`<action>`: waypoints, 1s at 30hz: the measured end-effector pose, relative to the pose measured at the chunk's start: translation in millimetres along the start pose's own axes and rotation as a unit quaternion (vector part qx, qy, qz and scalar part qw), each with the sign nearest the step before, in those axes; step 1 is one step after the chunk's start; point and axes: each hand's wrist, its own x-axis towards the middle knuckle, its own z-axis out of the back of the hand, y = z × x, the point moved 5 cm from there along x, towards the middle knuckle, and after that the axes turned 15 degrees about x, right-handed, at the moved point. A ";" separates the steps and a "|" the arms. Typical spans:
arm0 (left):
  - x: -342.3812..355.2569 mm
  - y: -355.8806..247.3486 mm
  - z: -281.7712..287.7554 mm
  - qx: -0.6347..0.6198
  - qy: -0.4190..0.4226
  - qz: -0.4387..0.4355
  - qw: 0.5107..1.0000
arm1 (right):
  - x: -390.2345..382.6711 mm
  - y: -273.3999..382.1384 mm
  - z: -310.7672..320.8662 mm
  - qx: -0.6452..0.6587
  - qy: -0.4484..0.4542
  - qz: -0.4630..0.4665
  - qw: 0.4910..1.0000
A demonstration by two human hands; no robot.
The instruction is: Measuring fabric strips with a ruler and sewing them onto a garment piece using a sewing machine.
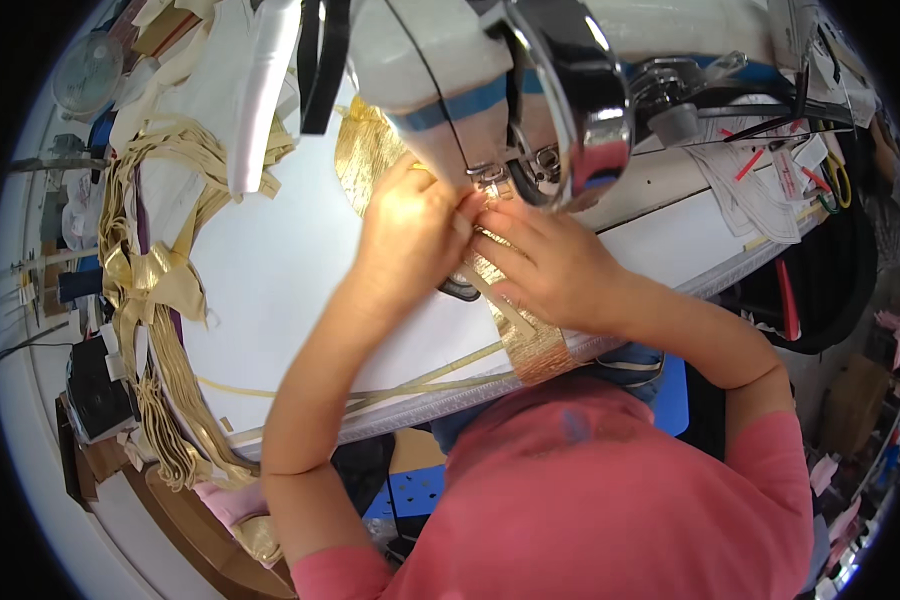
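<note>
A piece of shiny gold material [538, 352] passes under the presser foot [488, 178] of a white sewing machine [435, 70] with a blue stripe. Another part of gold material [366, 150] shows behind my left hand. My left hand [410, 225] is closed at the left of the needle, its fingertips gripping the gold material. On the right, my right hand [550, 262] lies on the gold material with fingers stretched and apart, tips close to the foot. A narrow tan strip [500, 302] runs along the material toward me. My fingers hide the stitching spot.
Long gold straps [160, 350] hang in a bundle at the table's left. A ruler tape [385, 425] follows the near edge of the white table [260, 290]. Pattern pieces [745, 185] and yellow-handled scissors [838, 180] lie at the right. A polished metal wheel guard [600, 100] juts out near my right hand.
</note>
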 end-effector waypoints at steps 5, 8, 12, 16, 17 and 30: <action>-24.5 -16.3 -16.0 0.093 -0.084 0.007 0.992 | 10.8 -39.0 22.5 -0.007 -0.112 -0.057 0.992; -28.3 -12.5 -19.4 0.106 -0.087 0.007 0.991 | 13.1 -72.6 18.0 0.024 -0.078 -0.236 0.968; -29.3 -12.9 -18.9 0.102 -0.093 0.008 0.990 | 16.6 -82.4 7.5 -0.001 -0.082 -0.139 0.987; -29.4 -14.0 -17.0 0.115 -0.096 -0.010 0.989 | 14.8 -90.8 2.2 0.091 -0.092 -0.171 0.977; -30.0 -17.0 -15.0 0.141 -0.105 -0.020 0.984 | 13.2 -94.3 0.1 0.116 -0.087 -0.208 0.967; -30.1 -20.0 -12.9 0.162 -0.127 -0.069 0.976 | 10.2 -114.3 -5.6 0.037 -0.106 -0.103 0.988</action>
